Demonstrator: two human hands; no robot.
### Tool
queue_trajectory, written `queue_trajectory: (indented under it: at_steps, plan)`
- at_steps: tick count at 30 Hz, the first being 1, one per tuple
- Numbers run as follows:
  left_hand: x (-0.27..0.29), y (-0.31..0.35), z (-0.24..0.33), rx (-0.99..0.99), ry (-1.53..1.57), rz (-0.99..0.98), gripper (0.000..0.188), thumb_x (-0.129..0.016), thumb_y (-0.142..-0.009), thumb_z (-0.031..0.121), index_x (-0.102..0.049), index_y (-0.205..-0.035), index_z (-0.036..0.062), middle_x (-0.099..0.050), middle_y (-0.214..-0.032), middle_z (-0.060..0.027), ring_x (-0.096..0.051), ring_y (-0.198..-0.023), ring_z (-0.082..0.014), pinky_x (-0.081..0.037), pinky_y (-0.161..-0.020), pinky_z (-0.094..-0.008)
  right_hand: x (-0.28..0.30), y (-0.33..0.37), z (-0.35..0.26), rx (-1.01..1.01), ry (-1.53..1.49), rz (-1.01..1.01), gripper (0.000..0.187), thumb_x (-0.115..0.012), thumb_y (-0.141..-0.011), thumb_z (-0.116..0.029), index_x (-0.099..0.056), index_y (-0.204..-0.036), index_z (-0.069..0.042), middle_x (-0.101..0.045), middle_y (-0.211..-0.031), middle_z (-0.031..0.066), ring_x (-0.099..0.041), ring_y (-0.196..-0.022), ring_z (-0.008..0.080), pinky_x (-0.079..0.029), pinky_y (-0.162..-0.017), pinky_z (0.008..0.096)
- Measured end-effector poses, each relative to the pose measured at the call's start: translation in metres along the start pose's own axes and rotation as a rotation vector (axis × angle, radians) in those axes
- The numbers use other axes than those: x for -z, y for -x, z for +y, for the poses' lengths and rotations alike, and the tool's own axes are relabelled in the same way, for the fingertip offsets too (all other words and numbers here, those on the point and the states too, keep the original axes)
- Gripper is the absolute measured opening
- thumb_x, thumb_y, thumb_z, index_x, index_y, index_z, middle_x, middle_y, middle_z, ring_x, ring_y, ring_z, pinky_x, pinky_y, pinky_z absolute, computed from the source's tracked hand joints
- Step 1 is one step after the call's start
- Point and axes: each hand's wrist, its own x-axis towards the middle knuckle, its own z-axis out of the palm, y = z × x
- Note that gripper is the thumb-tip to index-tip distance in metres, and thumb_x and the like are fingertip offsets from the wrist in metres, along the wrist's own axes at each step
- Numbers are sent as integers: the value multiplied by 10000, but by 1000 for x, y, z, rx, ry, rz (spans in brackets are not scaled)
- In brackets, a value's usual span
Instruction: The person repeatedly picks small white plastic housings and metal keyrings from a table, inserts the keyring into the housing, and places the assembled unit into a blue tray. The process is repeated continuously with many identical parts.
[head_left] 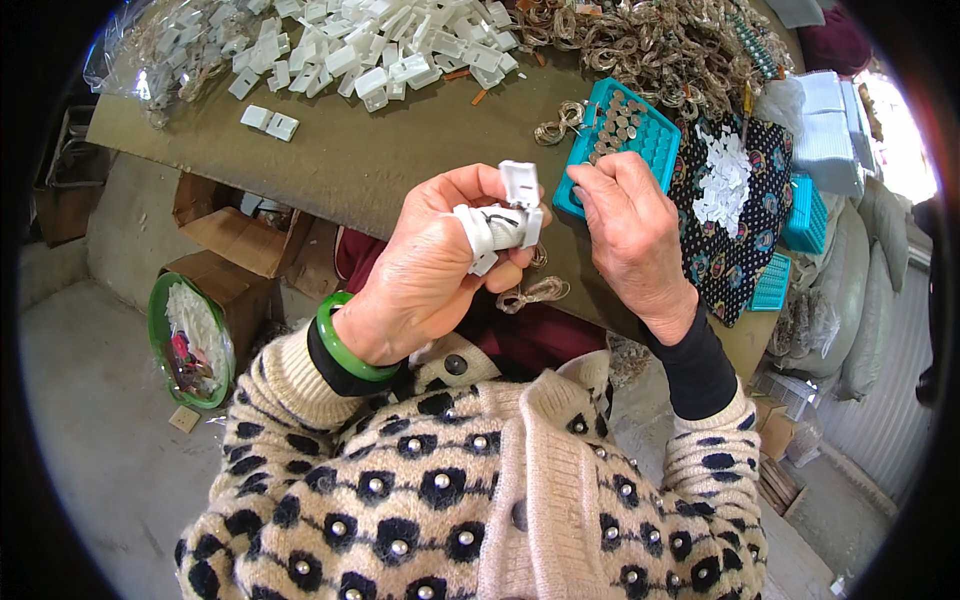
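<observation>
My left hand [415, 265] is closed around a small white plastic battery case [519, 186] with its hinged lid standing up. A dark wire shows beside it, and white wrapping [482, 232] covers part of a finger. My right hand [632, 235] is at the near left rim of a teal plastic tray [657, 142], thumb and fingers pinched together; what they hold, if anything, is too small to make out. Round silver button cells [621, 117] sit in the tray's far left part. A coiled clear wire bundle [535, 292] lies on the table below my left hand.
White plastic cases [370, 45] are heaped at the back, with two more cases [270, 123] lying apart at left. Coiled wires [660, 50] pile up at back right. White bits [724, 180] lie on a dark patterned cloth [765, 200]. A green basin [160, 330] stands on the floor.
</observation>
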Motion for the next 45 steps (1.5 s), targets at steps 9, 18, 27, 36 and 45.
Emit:
queue_trajectory:
  at_steps: [9, 18, 27, 36, 45]
  plan:
    - [-7, -2, -1, -63, -75, 72, 311, -646, -901, 38, -617, -1205, -18, -670, -1077, -184, -710, -871, -282, -624, -752, -375, 6, 3, 2, -64, -34, -57, 194, -656, -745, 62, -590, -921, 14, -538, -861, 121, -595, -802, 287, -508, -686, 373]
    - [-20, -4, -8, -150, -285, 197, 319, -687, -854, -3, -646, -1169, -30, -655, -904, -101, -702, -780, -210, -595, -620, -284, 15, 6, -19, -100, -213, 205, 178, -687, -807, 76, -634, -965, 13, -597, -902, 129, -613, -746, 233, -500, -618, 302]
    - [-30, -4, -15, -152, -350, 202, 308, -709, -837, -6, -651, -1137, -46, -655, -895, -102, -674, -689, -166, -548, -512, -245, 11, 14, -33, -84, -258, 228, 288, -694, -761, 138, -670, -1025, 25, -601, -926, 126, -628, -755, 229, -529, -638, 301]
    - [-33, -1, -19, -119, -305, 172, 269, -662, -875, 0, -640, -1138, -49, -674, -952, -142, -657, -651, -160, -543, -502, -247, 7, 14, -28, 193, -11, 317, 371, -693, -650, -13, -646, -1007, 74, -601, -934, 152, -609, -788, 284, -514, -658, 369]
    - [-18, -3, -16, -91, -218, 129, 207, -674, -891, 105, -608, -1060, 3, -666, -853, -117, -568, -556, -108, -368, -395, -189, 9, 8, -18, -57, -133, 340, 248, -638, -803, 133, -652, -1030, 35, -622, -909, 157, -622, -767, 286, -519, -674, 346]
